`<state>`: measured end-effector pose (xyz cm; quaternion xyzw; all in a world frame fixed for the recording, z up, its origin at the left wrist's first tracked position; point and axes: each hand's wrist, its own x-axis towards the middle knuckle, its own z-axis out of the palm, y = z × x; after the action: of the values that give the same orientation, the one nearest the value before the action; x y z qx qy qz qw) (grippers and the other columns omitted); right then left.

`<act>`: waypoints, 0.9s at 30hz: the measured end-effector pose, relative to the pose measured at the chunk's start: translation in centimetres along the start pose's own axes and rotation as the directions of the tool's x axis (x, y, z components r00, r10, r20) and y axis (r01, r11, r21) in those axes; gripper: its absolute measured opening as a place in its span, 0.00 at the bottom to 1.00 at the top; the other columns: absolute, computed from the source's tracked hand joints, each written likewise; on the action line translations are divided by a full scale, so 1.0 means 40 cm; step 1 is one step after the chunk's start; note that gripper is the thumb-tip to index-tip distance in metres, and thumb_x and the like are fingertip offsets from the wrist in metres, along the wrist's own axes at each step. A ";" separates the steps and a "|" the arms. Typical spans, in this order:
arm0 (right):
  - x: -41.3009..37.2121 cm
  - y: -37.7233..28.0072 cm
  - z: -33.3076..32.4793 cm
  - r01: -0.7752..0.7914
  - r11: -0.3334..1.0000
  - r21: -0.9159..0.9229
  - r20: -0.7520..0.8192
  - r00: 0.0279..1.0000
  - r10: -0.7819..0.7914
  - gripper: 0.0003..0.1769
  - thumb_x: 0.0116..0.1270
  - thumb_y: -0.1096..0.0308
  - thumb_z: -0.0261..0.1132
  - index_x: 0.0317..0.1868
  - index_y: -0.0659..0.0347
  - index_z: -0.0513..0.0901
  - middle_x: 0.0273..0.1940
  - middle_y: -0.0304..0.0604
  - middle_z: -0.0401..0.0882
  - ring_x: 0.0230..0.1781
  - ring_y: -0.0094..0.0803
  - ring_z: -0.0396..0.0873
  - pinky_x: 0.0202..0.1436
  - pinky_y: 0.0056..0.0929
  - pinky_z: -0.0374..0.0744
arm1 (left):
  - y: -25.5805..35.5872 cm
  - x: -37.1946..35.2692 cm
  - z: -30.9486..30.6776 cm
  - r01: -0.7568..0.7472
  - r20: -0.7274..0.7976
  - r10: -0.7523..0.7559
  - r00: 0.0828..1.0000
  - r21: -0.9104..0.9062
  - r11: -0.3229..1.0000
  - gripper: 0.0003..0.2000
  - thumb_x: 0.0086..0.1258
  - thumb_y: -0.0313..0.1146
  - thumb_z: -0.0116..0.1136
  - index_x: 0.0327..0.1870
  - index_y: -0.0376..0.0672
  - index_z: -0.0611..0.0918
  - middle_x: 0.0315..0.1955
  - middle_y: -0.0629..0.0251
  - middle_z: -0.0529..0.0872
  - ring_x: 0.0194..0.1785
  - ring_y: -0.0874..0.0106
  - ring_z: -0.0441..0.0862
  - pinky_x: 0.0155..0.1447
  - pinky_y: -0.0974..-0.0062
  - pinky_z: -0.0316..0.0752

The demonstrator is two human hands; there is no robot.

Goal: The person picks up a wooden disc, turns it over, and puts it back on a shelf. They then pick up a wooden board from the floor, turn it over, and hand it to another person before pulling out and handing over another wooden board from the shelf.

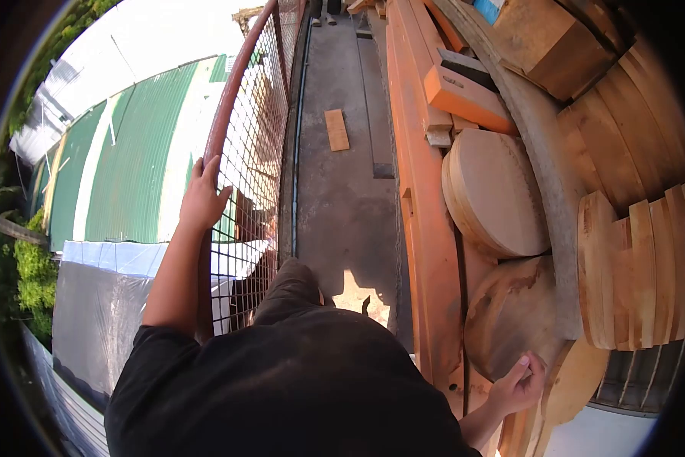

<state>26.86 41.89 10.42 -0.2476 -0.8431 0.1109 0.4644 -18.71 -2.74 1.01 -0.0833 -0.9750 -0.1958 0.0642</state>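
My left hand (204,199) rests on the red-brown top rail (233,99) of a wire mesh fence, with its fingers over the rail and the thumb apart. At the lower right, my right hand (519,385) has its fingers curled in beside round wooden slabs (514,312); whether anything is inside it is too small to tell. Above it, a pale round wooden disc (499,190) leans on edge against long orange-brown boards (426,228).
A small flat board (336,130) lies on the grey walkway floor (331,198). Stacked curved wood pieces (636,266) stand at the right. Beyond the fence are green roofing sheets (133,160). Part of a person's feet (323,21) shows at the top.
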 end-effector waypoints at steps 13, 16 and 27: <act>0.010 -0.017 0.000 -0.007 0.999 -0.032 -0.028 1.000 0.006 0.06 0.74 0.74 0.65 0.42 0.70 0.84 0.38 0.48 0.85 0.38 0.42 0.84 0.40 0.35 0.82 | 0.050 -0.009 -0.042 0.071 0.060 -0.075 0.995 0.053 0.996 0.39 0.68 0.36 0.71 0.80 0.51 0.67 0.80 0.43 0.61 0.75 0.43 0.71 0.74 0.53 0.73; 0.007 -0.016 -0.009 -0.013 0.999 -0.036 -0.023 1.000 0.012 0.07 0.74 0.73 0.65 0.43 0.70 0.84 0.38 0.48 0.86 0.39 0.41 0.85 0.43 0.35 0.83 | 0.044 -0.009 -0.040 0.073 0.068 -0.077 0.995 0.061 0.995 0.40 0.68 0.38 0.72 0.81 0.51 0.66 0.80 0.43 0.61 0.75 0.43 0.72 0.74 0.53 0.74; 0.068 -0.112 0.002 -0.010 0.979 -0.204 -0.065 0.998 -0.003 0.15 0.73 0.58 0.72 0.36 0.63 0.91 0.33 0.50 0.87 0.33 0.47 0.85 0.37 0.41 0.84 | 0.036 -0.002 -0.033 0.071 0.086 -0.080 0.993 0.106 0.992 0.42 0.67 0.41 0.71 0.82 0.52 0.63 0.81 0.43 0.59 0.76 0.43 0.70 0.73 0.50 0.74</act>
<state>24.19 39.48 14.23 -0.2988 -0.8339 0.0166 0.4637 -18.23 -1.95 2.75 -0.0519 -0.9881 -0.1439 0.0168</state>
